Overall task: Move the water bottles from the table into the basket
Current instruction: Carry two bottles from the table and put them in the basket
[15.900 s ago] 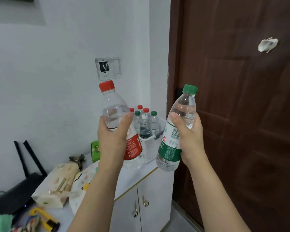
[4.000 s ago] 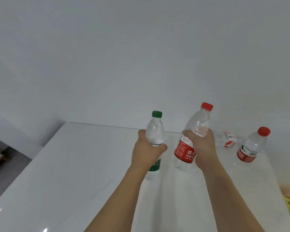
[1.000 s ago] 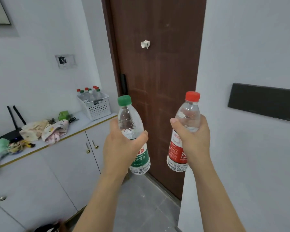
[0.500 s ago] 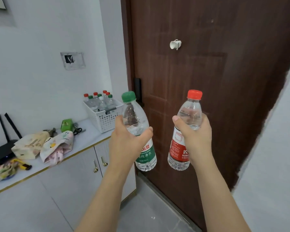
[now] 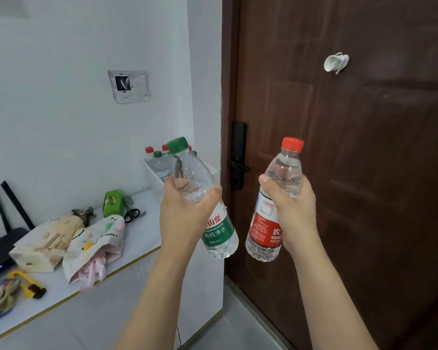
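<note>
My left hand (image 5: 186,215) grips a clear water bottle with a green cap and green label (image 5: 219,232), tilted a little left, held in the air. My right hand (image 5: 292,208) grips a clear bottle with a red cap and red label (image 5: 263,231), nearly upright. Behind the green bottle, a white perforated basket (image 5: 155,181) stands at the far end of the white cabinet top (image 5: 137,238). It holds several bottles with red and green caps (image 5: 155,160). My left hand and its bottle hide part of the basket.
A brown door (image 5: 352,173) with a black handle (image 5: 238,157) fills the right side. On the cabinet top lie patterned bags (image 5: 94,246), a green box (image 5: 113,202), scissors (image 5: 132,213), a black router (image 5: 0,243) and a yellow tool (image 5: 27,284).
I have come closer to the cabinet and door over the last second. The basket has shifted to sit right behind the green bottle. Both hands keep their bottles.
</note>
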### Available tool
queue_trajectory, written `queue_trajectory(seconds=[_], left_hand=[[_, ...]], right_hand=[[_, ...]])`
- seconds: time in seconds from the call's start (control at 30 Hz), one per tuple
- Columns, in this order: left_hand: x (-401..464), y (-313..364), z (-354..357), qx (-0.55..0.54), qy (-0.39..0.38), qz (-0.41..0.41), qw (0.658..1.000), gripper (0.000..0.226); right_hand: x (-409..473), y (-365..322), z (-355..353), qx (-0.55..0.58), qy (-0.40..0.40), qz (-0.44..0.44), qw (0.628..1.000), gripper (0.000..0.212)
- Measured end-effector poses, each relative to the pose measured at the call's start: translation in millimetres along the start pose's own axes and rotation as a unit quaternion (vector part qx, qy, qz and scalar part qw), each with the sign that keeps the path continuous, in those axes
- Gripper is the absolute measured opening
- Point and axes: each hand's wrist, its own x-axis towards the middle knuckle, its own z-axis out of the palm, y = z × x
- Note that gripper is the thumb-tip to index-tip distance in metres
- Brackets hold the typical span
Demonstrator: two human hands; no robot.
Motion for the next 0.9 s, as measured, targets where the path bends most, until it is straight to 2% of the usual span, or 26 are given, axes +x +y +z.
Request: queue_trajectory(seconds=[0.27,0.47,0.6,0.73,0.9], left_hand=[[120.0,-24.1,23.6,0.009,0.049,0.006,0.999,0.053],[200.1,-40.4,34.0,-0.053,0.12,0.016,0.991,0.051],[246.3,-60.6,35.4,-0.078,0.141,-0.008,0.987,0.053],[283.2,-86.9,42.7,-0.062,0.118,-0.007,0.991,0.052],[314.6,-119.8,56.4,-0.002,0.047,0.0,0.999,0.047]], right_hand=[[113.6,33.2,86.2,0.076,-0.049,-0.008,0.996,0.052],[190.6,55.7,149.9,0.148,-0.036,-0.022,0.988,0.057],[227.8,75.4,183.4,0.139,-0.036,-0.026,0.989,0.054],[260.2,100.8,211.5,0.108,-0.049,-0.04,0.992,0.071],[286.5,140.0,243.6,0.051,-0.085,-0.022,0.995,0.059]])
